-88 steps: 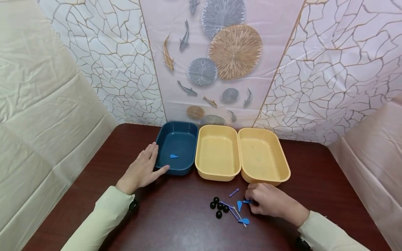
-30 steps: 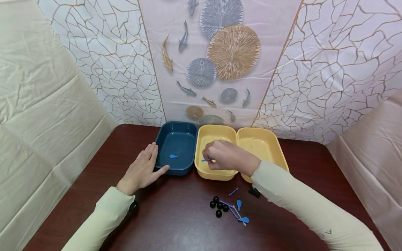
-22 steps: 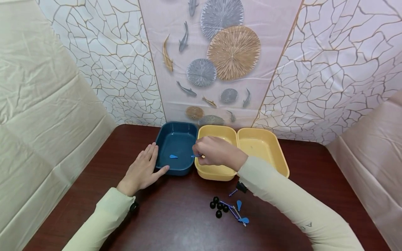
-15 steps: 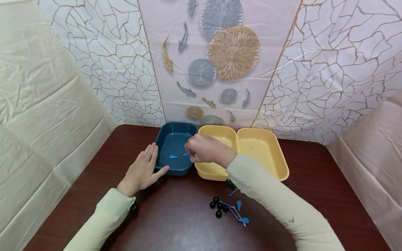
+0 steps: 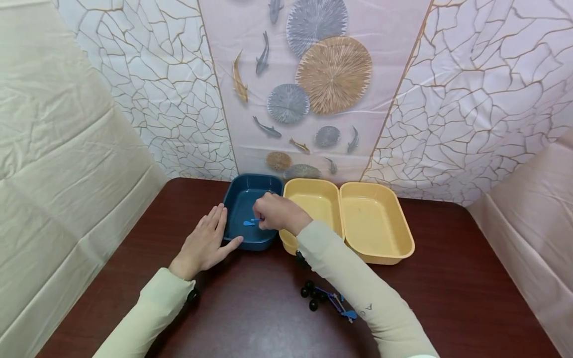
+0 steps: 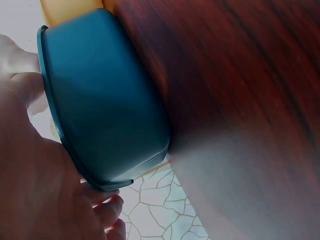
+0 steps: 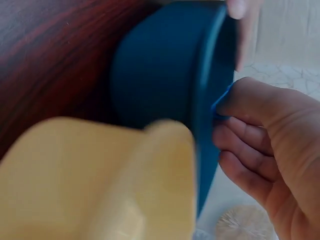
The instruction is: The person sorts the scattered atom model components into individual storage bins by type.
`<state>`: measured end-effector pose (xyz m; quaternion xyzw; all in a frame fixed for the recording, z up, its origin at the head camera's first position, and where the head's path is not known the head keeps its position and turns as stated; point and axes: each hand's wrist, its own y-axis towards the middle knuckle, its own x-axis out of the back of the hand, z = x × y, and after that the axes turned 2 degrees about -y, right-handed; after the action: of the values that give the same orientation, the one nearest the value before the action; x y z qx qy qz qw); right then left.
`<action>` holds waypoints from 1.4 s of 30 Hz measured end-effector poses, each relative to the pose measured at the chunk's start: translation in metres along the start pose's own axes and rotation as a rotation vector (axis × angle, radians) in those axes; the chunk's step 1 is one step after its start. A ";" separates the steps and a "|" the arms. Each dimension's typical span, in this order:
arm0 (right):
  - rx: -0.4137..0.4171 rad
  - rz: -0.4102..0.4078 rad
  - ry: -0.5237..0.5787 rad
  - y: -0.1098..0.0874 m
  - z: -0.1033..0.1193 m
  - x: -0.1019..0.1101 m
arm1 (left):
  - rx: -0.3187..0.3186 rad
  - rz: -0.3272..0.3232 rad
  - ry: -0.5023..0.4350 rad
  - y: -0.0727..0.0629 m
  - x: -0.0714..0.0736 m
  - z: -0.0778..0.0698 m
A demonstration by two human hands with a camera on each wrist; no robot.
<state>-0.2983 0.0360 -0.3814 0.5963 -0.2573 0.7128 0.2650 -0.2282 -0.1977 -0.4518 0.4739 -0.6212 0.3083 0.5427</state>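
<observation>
My right hand is over the dark blue bin and pinches a small blue plastic piece between thumb and fingers. Its narrow end sticks out, and the rest is hidden in the grip. In the right wrist view the curled fingers are at the bin's rim, with a bit of blue at the fingertips. On the bin's floor lies a small blue teardrop-shaped piece. My left hand rests with straight fingers at the bin's left rim, its thumb along the front corner.
Two yellow bins stand to the right of the blue one. In front of them on the brown table lie several black balls, thin purple sticks and a blue teardrop piece, partly beneath my right sleeve.
My right hand has picked up a blue piece from the table pile and carried it left, past the yellow bins, to over the blue bin. The left hand stays at the rim.
</observation>
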 end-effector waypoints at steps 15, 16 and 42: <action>-0.044 0.046 -0.088 0.030 -0.001 -0.036 | -0.001 0.012 -0.019 0.002 -0.001 -0.001; -0.046 0.045 -0.092 0.030 -0.002 -0.035 | -0.001 0.012 -0.019 0.002 -0.001 -0.001; 0.120 -0.042 -0.056 -0.089 -0.036 0.054 | 0.013 0.009 0.000 0.001 -0.001 -0.001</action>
<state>-0.2709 0.1286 -0.3296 0.6359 -0.2088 0.7043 0.2364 -0.2289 -0.1959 -0.4520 0.4744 -0.6212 0.3150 0.5383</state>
